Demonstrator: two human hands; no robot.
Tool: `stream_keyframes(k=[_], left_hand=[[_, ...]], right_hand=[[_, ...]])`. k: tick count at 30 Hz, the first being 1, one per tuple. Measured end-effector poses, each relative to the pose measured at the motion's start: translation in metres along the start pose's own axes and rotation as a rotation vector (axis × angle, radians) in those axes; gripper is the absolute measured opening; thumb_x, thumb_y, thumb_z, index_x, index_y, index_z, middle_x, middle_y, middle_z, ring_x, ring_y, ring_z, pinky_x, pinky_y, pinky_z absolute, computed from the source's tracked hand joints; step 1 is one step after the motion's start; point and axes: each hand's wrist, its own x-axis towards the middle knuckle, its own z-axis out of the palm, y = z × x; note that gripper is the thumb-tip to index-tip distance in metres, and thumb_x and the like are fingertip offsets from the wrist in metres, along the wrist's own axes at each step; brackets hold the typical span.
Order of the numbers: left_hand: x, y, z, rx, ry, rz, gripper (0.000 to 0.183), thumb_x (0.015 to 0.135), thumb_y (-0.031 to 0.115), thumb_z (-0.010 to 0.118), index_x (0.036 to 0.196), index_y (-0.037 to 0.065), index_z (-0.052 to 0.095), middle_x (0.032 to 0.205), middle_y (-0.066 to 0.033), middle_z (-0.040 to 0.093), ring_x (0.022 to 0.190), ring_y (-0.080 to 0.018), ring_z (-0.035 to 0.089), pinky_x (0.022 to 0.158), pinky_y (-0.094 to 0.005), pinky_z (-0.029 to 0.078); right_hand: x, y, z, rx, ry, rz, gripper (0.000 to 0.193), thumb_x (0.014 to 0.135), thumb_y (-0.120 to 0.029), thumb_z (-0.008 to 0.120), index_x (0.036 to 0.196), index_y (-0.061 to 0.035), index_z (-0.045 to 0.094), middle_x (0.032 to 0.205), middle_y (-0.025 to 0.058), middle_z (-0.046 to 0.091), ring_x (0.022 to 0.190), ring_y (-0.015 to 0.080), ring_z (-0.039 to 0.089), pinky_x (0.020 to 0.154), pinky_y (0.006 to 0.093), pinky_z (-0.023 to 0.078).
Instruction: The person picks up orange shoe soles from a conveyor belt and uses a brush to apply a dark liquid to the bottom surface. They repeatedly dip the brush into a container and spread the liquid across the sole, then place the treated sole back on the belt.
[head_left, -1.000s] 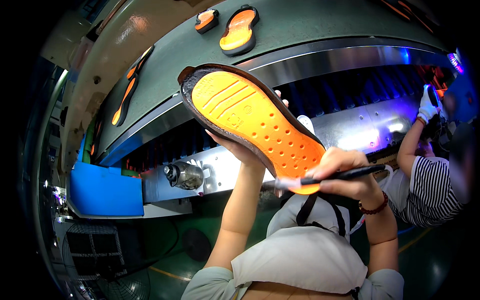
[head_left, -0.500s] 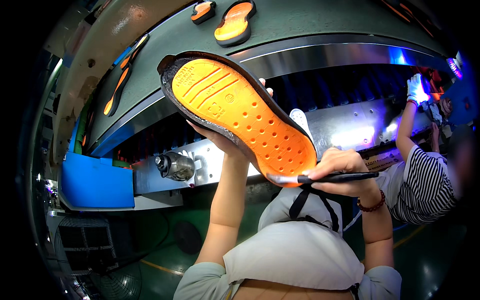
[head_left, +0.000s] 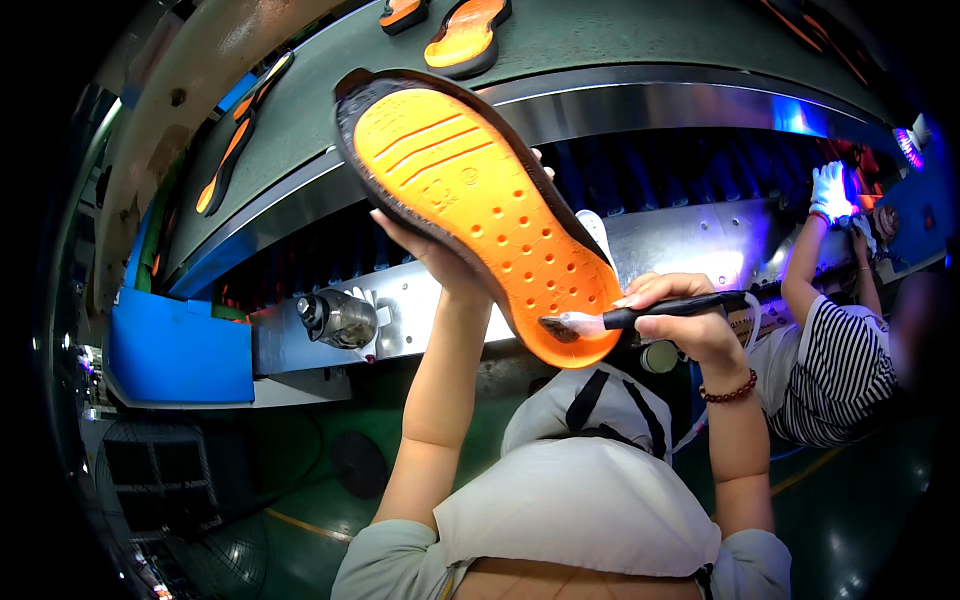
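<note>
My left hand (head_left: pixel 445 258) grips a shoe sole (head_left: pixel 470 190) from beneath, fingertips showing past its far edge. The sole is orange inside with holes and ridges, and a dark raised rim runs around it. It is held tilted, its narrower end toward me. In my right hand (head_left: pixel 700 330) is a brush (head_left: pixel 592 323) with a black handle and a pale ferrule. Its dark bristles touch the orange surface at the near end of the sole. A pale tube seems to run from the handle's end.
More soles (head_left: pixel 468 45) lie on the green conveyor belt (head_left: pixel 340 100) beyond a metal rail. A clear bottle (head_left: pixel 345 318) stands on the metal ledge beside a blue box (head_left: pixel 182 350). At right, a co-worker in a striped shirt (head_left: pixel 850 375) reaches a gloved hand (head_left: pixel 832 192) toward a purple light.
The brush has moved from the sole's near rim inward onto the orange surface, its bristles now spread. My left hand has lifted the sole slightly away from me.
</note>
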Motion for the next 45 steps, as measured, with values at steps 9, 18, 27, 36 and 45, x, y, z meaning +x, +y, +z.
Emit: stream_keyframes(k=[9,18,27,36,45], left_hand=[[-0.052,-0.026,-0.017,-0.356,-0.115,-0.215,0.060,0.075,0.038,0.047,0.120,-0.001,0.041,0.116,-0.0202,0.049,0.101,-0.0300,0.053,0.088,-0.0380,0.042],[-0.030,0.007,-0.005,-0.012,0.125,-0.682,0.037,0.071,0.011,0.053,0.105,-0.003,0.054,0.100,-0.0176,0.059,0.086,-0.0261,0.060,0.082,-0.0331,0.046],[-0.024,0.004,0.017,0.244,0.344,-1.114,0.043,0.067,0.019,0.068,0.102,-0.002,0.055,0.094,-0.0157,0.060,0.078,-0.0192,0.060,0.074,-0.0280,0.049],[-0.027,0.013,0.019,0.377,0.318,-1.184,0.041,0.065,0.022,0.069,0.098,0.000,0.059,0.093,-0.0126,0.060,0.080,-0.0173,0.058,0.076,-0.0274,0.046],[-0.039,0.025,0.011,0.440,0.424,-1.124,0.038,0.066,0.020,0.068,0.098,0.001,0.059,0.091,-0.0128,0.061,0.077,-0.0183,0.059,0.073,-0.0278,0.047]], right_hand=[[-0.004,0.001,0.032,0.061,-0.065,-0.007,0.018,0.069,0.007,0.065,0.086,0.0017,0.062,0.091,0.0129,0.064,0.085,0.0183,0.060,0.078,0.0269,0.047],[0.014,-0.024,0.012,-0.408,-0.387,-0.170,0.017,0.069,0.004,0.066,0.086,0.0016,0.063,0.087,0.0131,0.065,0.084,0.0221,0.063,0.077,0.0293,0.049],[0.023,-0.038,0.002,-0.478,-0.613,-0.113,0.019,0.070,0.001,0.065,0.089,-0.0008,0.063,0.090,0.0129,0.064,0.087,0.0236,0.062,0.077,0.0309,0.050],[0.021,-0.054,-0.005,-0.613,-0.633,-0.125,0.020,0.069,0.000,0.065,0.089,-0.0024,0.064,0.091,0.0123,0.064,0.085,0.0231,0.063,0.073,0.0305,0.050],[0.016,-0.062,-0.012,-0.691,-0.575,-0.178,0.020,0.068,0.002,0.065,0.087,-0.0015,0.064,0.092,0.0129,0.064,0.084,0.0221,0.063,0.073,0.0287,0.049]])
